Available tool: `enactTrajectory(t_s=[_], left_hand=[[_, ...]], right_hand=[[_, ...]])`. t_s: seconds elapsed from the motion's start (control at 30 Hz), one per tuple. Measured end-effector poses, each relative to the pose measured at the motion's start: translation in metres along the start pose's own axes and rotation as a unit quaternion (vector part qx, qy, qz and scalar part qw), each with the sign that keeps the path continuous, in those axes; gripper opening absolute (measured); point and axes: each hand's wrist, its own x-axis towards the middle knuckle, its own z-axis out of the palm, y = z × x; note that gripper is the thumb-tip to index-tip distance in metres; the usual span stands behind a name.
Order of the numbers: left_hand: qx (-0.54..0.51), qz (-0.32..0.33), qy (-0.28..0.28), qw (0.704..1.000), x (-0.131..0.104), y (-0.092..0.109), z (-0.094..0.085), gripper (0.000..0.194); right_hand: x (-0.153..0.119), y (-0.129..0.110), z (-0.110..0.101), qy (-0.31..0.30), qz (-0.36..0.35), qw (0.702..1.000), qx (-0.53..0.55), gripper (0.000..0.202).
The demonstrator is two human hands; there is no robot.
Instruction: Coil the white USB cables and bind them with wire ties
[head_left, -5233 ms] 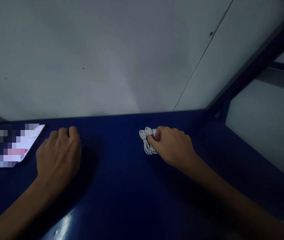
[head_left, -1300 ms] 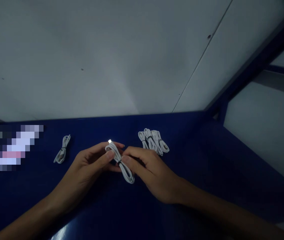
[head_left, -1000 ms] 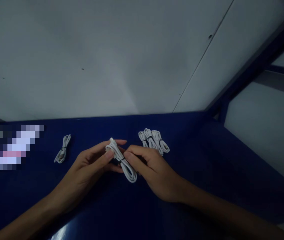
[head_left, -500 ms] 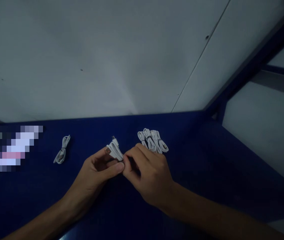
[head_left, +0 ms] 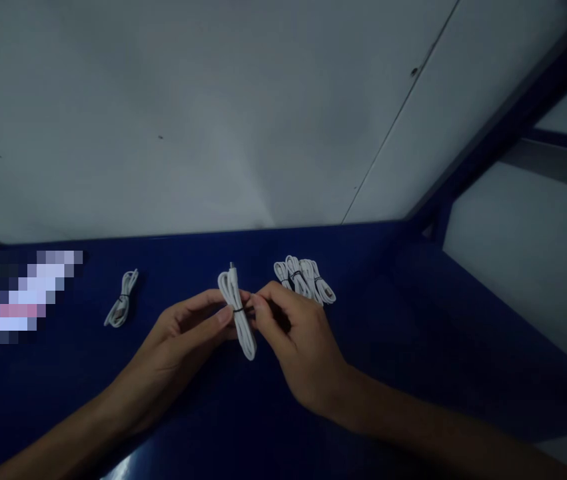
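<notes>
A folded white USB cable (head_left: 247, 340) is held up in front of me, its connector end pointing away. Round its middle runs a thin black tie (head_left: 238, 309). My left hand (head_left: 188, 333) grips the bundle from the left, thumb on the near side and fingers behind it. At the right side of the bundle, my right hand (head_left: 303, 340) pinches the tie's end between thumb and forefinger; the fingertips partly hide it.
On the blue table (head_left: 173, 273) lies one tied white cable (head_left: 122, 300) to the left. Several tied white cables (head_left: 308, 277) lie together behind my right hand. A pixelated bright object (head_left: 33, 293) is at far left. A grey wall panel (head_left: 188, 133) rises behind the table.
The cable bundle has turned more upright, and its lower loops and black tie now show. My right hand has moved slightly away from it, still pinching.
</notes>
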Motion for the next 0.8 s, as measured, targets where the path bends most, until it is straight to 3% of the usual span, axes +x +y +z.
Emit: enactTrajectory(t_s=[0.13, 0.27, 0.37, 0.57, 0.8], left_hand=[[-0.013, -0.004, 0.020, 1.000, 0.001, -0.003, 0.003, 0.023], [-0.004, -0.002, 0.048, 0.999, 0.001, -0.005, 0.008, 0.019], [0.017, -0.011, 0.066, 0.998, 0.000, -0.004, 0.006, 0.016], [0.005, -0.039, 0.079, 0.996, 0.002, 0.002, 0.000, 0.048], [0.005, -0.011, 0.050, 0.999, 0.002, 0.009, 0.004, 0.049]], right_hand=[[-0.006, 0.004, 0.007, 0.030, -0.105, 0.988, -0.108, 0.026], [-0.010, 0.006, 0.009, -0.002, -0.152, 0.977, -0.147, 0.020], [-0.009, 0.006, 0.006, -0.007, -0.127, 0.984, -0.127, 0.023], [-0.001, -0.002, -0.003, 0.001, 0.002, 1.000, -0.010, 0.029], [0.001, -0.004, -0.007, 0.020, 0.075, 0.992, 0.096, 0.042]])
